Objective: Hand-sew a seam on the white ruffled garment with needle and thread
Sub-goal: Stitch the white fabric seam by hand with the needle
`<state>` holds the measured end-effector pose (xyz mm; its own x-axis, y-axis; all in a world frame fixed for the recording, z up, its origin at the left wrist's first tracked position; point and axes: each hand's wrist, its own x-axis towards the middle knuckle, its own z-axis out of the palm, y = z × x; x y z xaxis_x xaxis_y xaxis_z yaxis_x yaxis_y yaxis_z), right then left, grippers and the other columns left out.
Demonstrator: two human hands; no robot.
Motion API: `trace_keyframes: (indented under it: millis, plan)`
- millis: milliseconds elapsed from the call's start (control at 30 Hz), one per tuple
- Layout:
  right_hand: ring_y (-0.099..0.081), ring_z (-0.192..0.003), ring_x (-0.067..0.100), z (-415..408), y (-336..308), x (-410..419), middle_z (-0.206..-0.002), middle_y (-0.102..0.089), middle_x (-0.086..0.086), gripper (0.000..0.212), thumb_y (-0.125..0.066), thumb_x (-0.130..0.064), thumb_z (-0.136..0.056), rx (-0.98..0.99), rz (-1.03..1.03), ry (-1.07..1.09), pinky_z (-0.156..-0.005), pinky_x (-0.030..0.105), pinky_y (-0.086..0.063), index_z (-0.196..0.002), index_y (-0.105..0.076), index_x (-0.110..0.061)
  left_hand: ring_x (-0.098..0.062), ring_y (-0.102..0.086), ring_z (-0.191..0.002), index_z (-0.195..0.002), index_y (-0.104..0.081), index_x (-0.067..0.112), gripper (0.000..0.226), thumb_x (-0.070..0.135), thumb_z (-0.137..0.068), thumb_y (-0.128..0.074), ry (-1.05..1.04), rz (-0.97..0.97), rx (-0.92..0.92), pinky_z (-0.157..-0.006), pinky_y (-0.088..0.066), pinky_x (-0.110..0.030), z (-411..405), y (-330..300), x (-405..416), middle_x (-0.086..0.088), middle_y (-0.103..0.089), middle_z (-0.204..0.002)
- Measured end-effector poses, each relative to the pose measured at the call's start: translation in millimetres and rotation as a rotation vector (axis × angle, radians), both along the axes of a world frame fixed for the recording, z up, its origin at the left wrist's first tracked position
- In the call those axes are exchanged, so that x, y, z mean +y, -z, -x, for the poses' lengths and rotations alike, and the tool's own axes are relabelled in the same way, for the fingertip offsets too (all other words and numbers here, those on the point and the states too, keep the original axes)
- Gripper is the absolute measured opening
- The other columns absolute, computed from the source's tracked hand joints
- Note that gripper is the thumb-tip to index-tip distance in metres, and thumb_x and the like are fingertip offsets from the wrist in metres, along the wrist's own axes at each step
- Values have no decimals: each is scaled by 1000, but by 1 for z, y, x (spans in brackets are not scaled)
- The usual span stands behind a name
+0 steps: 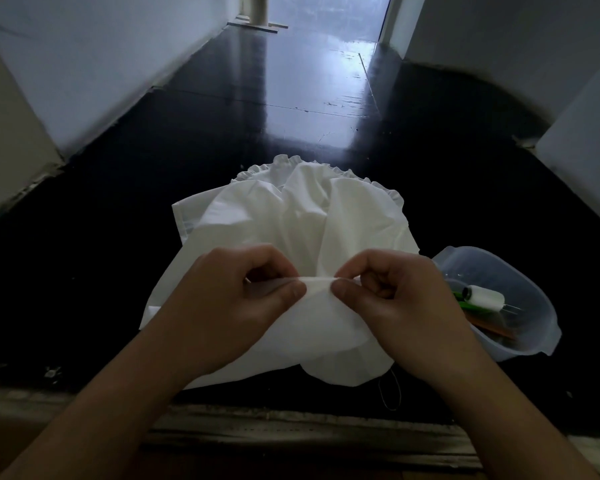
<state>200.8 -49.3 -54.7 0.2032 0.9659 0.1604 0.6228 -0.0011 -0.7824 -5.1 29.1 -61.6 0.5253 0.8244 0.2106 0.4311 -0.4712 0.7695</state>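
A white ruffled garment (284, 216) lies bunched on the dark floor in front of me, its frilled edge at the far side. My left hand (236, 299) and my right hand (395, 299) each pinch a raised fold of the fabric (317, 284) between thumb and fingers, the fold stretched between them. A dark thread (392, 389) loops on the floor below the garment's near right edge. I cannot make out a needle in either hand.
A clear plastic tub (534, 344) sits on the floor to the right, holding a white thread spool (485, 297), a green item and wooden sticks. White walls flank the glossy dark floor (291, 98). A worn step edge (291, 431) runs below my forearms.
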Motion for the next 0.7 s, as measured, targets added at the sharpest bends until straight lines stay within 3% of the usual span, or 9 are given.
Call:
trace_keyframes:
  millis: [167,233,300,367,533,600,700]
  plan:
    - [-38,-48,4,-3,2,1,-50,-41,-9,16,-79,-20,-90,120,14,13,-51,18,-32,-75,-75,-21,-5,-71,-76,-80,-76,31,13,43,-85,-72,-15,55,-40,-68,-52,-21,-1,-2,-1,15,-73,-76]
    - [-49,-51,14,-4,3,0,-54,-55,-4,14,-78,-23,-90,143,25,12,-54,28,-40,-76,-77,-23,-5,-71,-76,-80,-76,31,14,44,-85,-72,-16,70,-41,-66,-52,-18,-1,-2,-2,16,-73,-75]
    - [-65,-67,23,-2,2,0,-68,-70,3,13,-75,-26,-91,163,37,22,-66,40,-53,-78,-78,-24,-3,-70,-75,-80,-76,31,14,44,-85,-72,-14,69,-36,-66,-50,-14,-2,-2,-2,17,-73,-75]
    - [-68,-74,24,-2,1,0,-73,-72,6,14,-74,-26,-91,175,39,30,-73,43,-54,-78,-78,-24,-4,-69,-75,-81,-77,32,15,45,-85,-71,-9,71,-33,-66,-49,-13,-2,-3,-2,17,-73,-75]
    - [-65,-67,26,-2,2,0,-69,-69,10,13,-76,-22,-91,149,40,21,-66,37,-50,-77,-78,-21,-5,-70,-77,-81,-76,31,9,38,-87,-74,1,54,-24,-68,-49,-12,-2,-3,-2,16,-72,-76]
    - [-55,-54,18,-3,2,0,-62,-63,12,13,-78,-20,-90,130,30,13,-57,28,-45,-77,-77,-21,-4,-69,-78,-82,-76,31,7,37,-87,-76,-1,44,-14,-69,-49,-12,-1,-2,-2,17,-72,-77]
    - [-46,-52,8,-4,2,0,-57,-56,11,13,-79,-20,-89,113,32,2,-54,20,-39,-77,-77,-22,-4,-70,-81,-83,-76,32,6,38,-85,-75,-3,58,-13,-70,-51,-14,-1,-2,-2,17,-73,-79]
